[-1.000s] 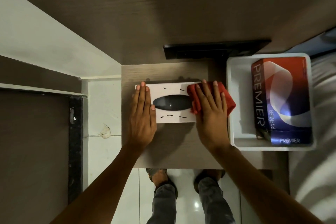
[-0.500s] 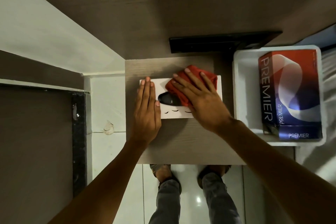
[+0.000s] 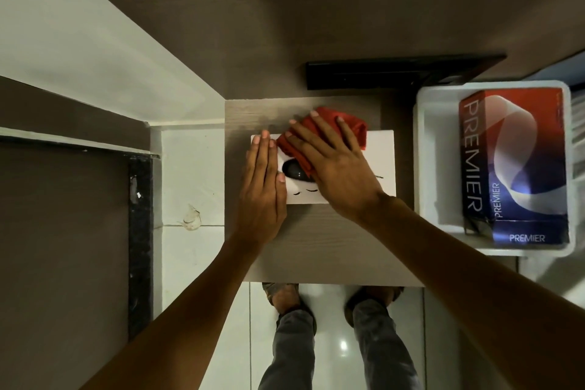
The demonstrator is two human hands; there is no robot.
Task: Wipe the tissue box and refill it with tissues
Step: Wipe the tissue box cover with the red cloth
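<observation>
A white tissue box with a dark oval opening lies flat on a small wooden table. My left hand rests flat on the box's left end, fingers together. My right hand presses a red cloth onto the top of the box, over its middle and far edge. The hand hides part of the opening. A red and blue PREMIER tissue pack lies in a white tub to the right.
A black bar runs along the wall behind the table. A wood-grain wall rises at the back and a white wall at the left. White floor tiles and my feet show below the table's front edge.
My right hand has slid the red cloth leftward across the top of the box, from its right end to its middle and far edge. My left hand stays on the left end.
</observation>
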